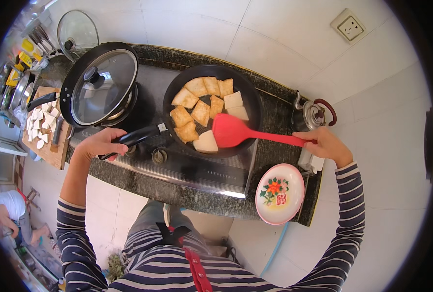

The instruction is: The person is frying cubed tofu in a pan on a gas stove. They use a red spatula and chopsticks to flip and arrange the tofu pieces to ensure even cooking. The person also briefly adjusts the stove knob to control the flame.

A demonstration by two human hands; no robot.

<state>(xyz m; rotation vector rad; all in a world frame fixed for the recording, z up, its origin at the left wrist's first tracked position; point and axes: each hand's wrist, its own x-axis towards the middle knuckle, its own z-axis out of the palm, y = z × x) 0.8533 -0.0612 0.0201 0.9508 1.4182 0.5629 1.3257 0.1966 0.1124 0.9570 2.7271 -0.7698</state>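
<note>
My left hand (pixel 106 143) grips the black handle (pixel 139 137) of a dark frying pan (pixel 251 85) that sits on the gas stove. In my right hand (pixel 324 144) is a red spatula (pixel 233 131), its broad blade inside the pan at the right. Slices of what looks like tofu (pixel 201 112) lie in the pan, several browned on top. Paler slices are at the pan's right side, and one pale slice (pixel 206 142) lies at the near rim against the blade's left edge. The blade hides part of the pan floor.
A second pan with a glass lid (pixel 105 87) stands on the left burner. Further left, a cutting board (pixel 57 155) holds white pieces and a knife (pixel 58 130). A floral plate (pixel 280 210) rests at the counter's right front, below a kettle (pixel 313 115). Another person (pixel 10 208) sits far left.
</note>
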